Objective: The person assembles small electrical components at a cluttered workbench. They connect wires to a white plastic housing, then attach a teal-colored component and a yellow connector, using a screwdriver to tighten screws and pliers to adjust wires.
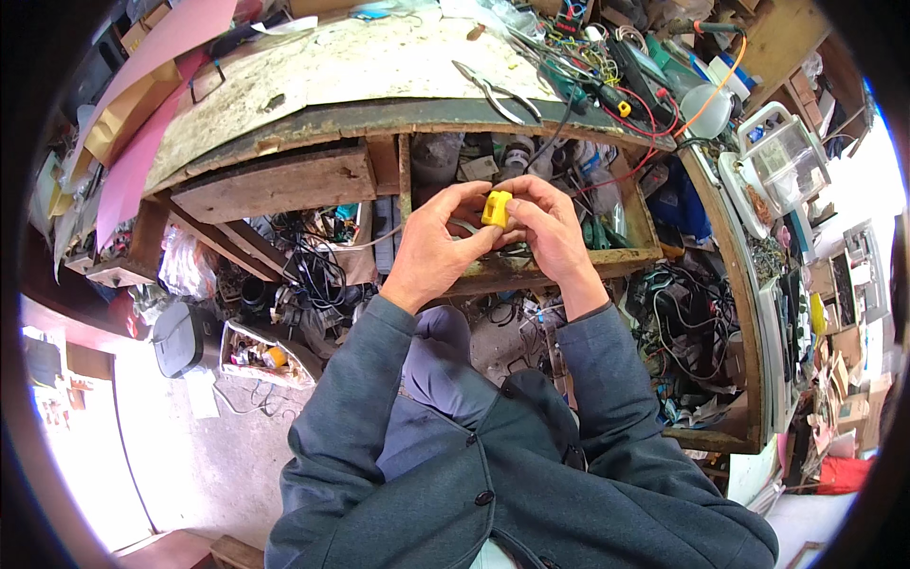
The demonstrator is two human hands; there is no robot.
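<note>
A small yellow block-shaped piece [497, 208] is pinched between the fingertips of both hands, above an open wooden drawer [569, 268]. My left hand [439, 242] grips it from the left, thumb and forefinger closed on it. From the right, my right hand [548, 231] closes on its other side, with the thumb against it. What exactly the piece is, I cannot make out. Under and behind the hands, the drawer holds a white bottle [518, 152], plastic bags and loose parts.
Pliers [497, 95] lie on the worn bench top [379, 71], beyond the drawer. Red and black test leads [654, 119] tangle at the right. A closed wooden drawer [280, 187] is on the left, cables heap below it, and an open box of parts [265, 356] stands on the floor.
</note>
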